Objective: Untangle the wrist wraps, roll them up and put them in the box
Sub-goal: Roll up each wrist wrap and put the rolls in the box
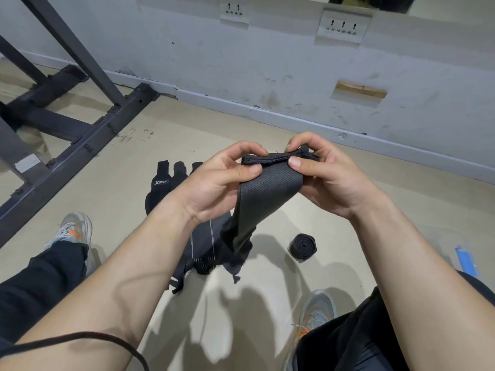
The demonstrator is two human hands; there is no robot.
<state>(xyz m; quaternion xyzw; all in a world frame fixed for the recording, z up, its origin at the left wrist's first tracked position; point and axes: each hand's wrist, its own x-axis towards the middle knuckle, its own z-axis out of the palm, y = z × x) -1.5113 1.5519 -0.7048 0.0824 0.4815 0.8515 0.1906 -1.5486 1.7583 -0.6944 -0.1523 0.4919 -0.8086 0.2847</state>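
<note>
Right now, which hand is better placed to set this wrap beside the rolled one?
Probably the right hand: both grip the held wrap, but the rolled wrap lies on that side; the left hand is over the loose pile.

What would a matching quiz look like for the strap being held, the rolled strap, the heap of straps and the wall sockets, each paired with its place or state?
Things:
1. held wrist wrap
2. rolled wrist wrap
3. pile of wrist wraps
4. wall sockets

Place or state:
A. mounted on the wall
B. tangled heap on the floor
C. coiled up, lying apart from the heap
D. top end pinched by left hand and right hand, rest hanging down

Pairs: 1-D, 2-C, 3-B, 4-A
</note>
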